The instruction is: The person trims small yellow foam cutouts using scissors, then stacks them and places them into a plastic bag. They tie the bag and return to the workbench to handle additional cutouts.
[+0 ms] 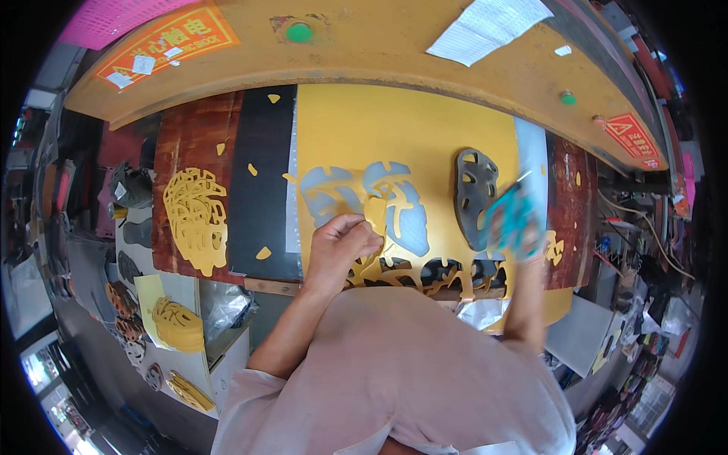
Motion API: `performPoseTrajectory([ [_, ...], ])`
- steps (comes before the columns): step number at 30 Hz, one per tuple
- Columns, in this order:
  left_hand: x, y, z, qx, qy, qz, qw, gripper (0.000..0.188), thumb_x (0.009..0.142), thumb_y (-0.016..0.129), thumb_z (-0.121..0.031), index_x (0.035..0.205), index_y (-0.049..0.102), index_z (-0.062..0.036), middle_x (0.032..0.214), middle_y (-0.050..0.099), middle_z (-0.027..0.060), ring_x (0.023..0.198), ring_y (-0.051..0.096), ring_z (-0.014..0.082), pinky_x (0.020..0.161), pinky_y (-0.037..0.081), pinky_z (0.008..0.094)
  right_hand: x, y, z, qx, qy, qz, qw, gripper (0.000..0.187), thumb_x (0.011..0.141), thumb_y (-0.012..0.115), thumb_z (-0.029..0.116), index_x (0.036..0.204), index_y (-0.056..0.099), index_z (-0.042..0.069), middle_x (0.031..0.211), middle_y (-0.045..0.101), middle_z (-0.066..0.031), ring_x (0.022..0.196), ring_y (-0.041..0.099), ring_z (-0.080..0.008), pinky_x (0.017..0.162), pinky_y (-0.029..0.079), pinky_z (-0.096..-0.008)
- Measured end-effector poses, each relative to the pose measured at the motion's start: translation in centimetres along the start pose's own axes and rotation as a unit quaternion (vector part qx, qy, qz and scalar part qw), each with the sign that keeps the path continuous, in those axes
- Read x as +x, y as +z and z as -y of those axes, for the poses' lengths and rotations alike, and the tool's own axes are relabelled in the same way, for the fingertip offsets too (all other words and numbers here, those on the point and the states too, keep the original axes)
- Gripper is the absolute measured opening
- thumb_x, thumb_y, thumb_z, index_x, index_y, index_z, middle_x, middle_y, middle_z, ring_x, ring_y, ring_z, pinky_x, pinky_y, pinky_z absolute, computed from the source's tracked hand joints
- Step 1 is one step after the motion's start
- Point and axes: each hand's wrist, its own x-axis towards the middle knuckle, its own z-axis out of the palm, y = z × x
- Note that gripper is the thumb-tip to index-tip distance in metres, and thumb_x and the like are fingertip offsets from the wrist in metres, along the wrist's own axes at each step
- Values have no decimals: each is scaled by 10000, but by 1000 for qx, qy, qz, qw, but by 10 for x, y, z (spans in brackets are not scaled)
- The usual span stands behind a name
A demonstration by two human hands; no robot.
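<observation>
At nine o'clock, a pile of lacy yellow cut-outs lies on the reddish board, with a black strip just beside it. My left hand, slightly off centre toward half past seven, has its thumb and fingers pinched on a thin yellow piece, over the broad yellow sheet near its blue-grey openings. Toward half past two stands a dark, sole-shaped form. At three o'clock, well apart, my right hand blurs with something teal; I cannot tell its grip.
</observation>
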Motion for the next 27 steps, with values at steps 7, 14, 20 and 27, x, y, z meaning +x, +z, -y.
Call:
performPoseTrajectory([
  [7, -11, -2, 12, 52, -27, 16, 998, 209, 1014, 605, -98, 1123, 633, 77, 974, 737, 180, 909, 752, 224, 875, 625, 336, -71, 24, -155, 152, 61, 84, 983, 789, 805, 765, 219, 1501, 455, 16, 916, 667, -136, 705, 617, -263, 605, 477, -338],
  [14, -17, 5, 12, 79, -19, 33, 996, 203, 1018, 599, -95, 1118, 629, 79, 1006, 731, 182, 952, 752, 236, 899, 618, 337, -69, 63, -122, -514, 55, 20, 856, 778, 785, 763, 97, 1505, 485, -5, 1232, 680, -181, 1069, 691, -289, 963, 534, -376],
  [20, -17, 2, 16, 68, -6, 41, 997, 216, 1010, 631, -84, 1143, 642, 85, 1061, 715, 167, 989, 737, 223, 938, 610, 341, -66, 78, -124, -652, 19, 30, 757, 804, 793, 736, 99, 1532, 438, -13, 1374, 555, -264, 1274, 566, -375, 1069, 471, -407],
  [27, -16, -3, 23, 60, 0, 53, 997, 221, 1004, 658, -88, 1148, 665, 81, 1043, 723, 143, 963, 728, 198, 931, 612, 335, -59, 81, -122, -747, -36, 50, 662, 795, 776, 757, 139, 1498, 467, -22, 1306, 566, -291, 1231, 562, -446, 1049, 476, -449],
])
